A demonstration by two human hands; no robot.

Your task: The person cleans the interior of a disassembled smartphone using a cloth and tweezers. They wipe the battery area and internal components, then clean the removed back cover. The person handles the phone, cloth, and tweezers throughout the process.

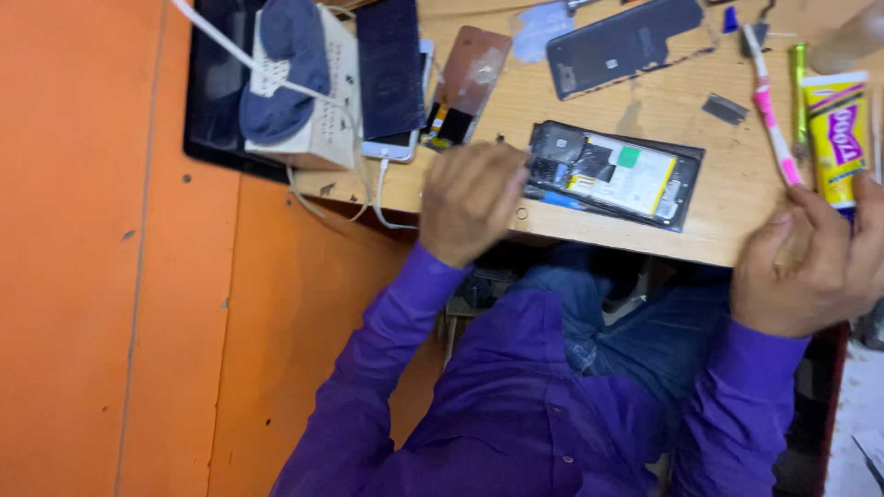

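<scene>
On a pale wooden bench [737,198] beside an orange wall [83,276], opened phone [615,175] lying flat with battery exposed, left hand [471,201] curled at its left end, grip unclear, right hand [815,262] closed around yellow glue tube [838,133], pink toothbrush [772,92] alongside, white power strip [318,92] far left.

Brightness: you get even, fairly bright light, colours strong.
Shadows: soft, short ones beside things on the counter [737,207]; dark beneath its edge.
Blur: your left hand [471,201] is smeared by motion.
Glare: faint sheen on the dark back cover [626,41].
Focus: slightly soft throughout.
</scene>
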